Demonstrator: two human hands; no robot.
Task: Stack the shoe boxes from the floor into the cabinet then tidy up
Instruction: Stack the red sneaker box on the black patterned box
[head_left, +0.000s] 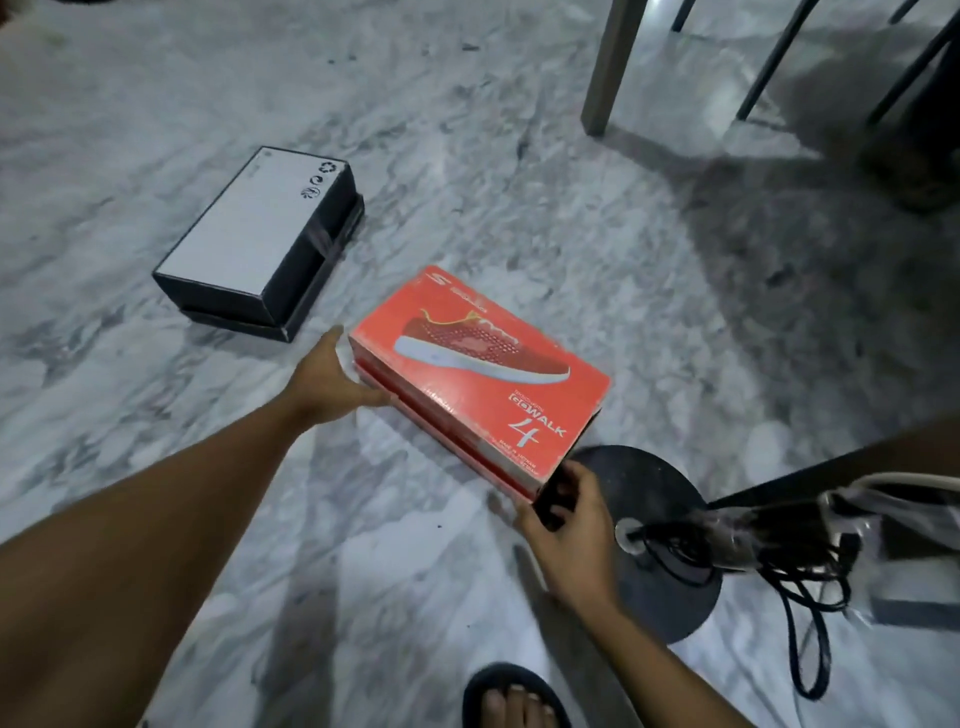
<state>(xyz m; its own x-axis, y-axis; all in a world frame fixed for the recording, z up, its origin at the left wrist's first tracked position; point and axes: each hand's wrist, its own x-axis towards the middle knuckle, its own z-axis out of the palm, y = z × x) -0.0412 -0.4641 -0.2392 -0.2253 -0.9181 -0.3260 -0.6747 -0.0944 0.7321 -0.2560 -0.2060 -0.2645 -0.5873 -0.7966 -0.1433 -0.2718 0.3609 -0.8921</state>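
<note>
black-and-white shoe box (257, 244) on marble floor (156, 93), far-left | left hand (332, 379) grips red GOwalk 4 shoe box (478, 374) at its near-left corner | box between hands, lid up, long axis far-left to near-right | right hand (566, 519) curls round near-right corner, beside round black stand base (670, 587)

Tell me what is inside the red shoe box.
The inside cannot be seen: the red shoe box is closed. Only a printed shoe picture shows on top. The left hand and right hand hold its ends.
</note>
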